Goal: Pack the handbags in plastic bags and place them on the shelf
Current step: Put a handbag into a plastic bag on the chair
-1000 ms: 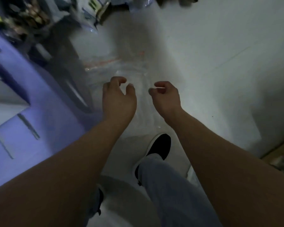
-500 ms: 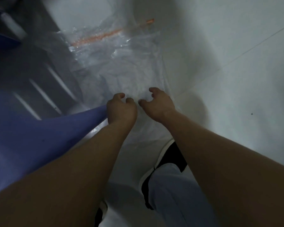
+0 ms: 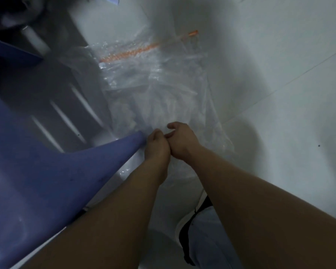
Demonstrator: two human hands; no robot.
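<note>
Reaches down with left hand point(image 3: 156, 146) and right hand point(image 3: 181, 141) to the near edge of the plastic bags point(image 3: 159, 88), spread flat on the white floor point(image 3: 279, 55). Holds the two hands side by side, touching, fingers curled over the clear film. Cannot tell about a real pinch on the film: too blurred. Orange zip strip point(image 3: 144, 50) at the far edge of the bags; purple plastic piece point(image 3: 37, 171) just left of the left hand.

One left hand point(image 3: 156, 146), one right hand point(image 3: 181, 141), one stool point(image 3: 47, 181), seemingly several plastic bags point(image 3: 159, 98).
</note>
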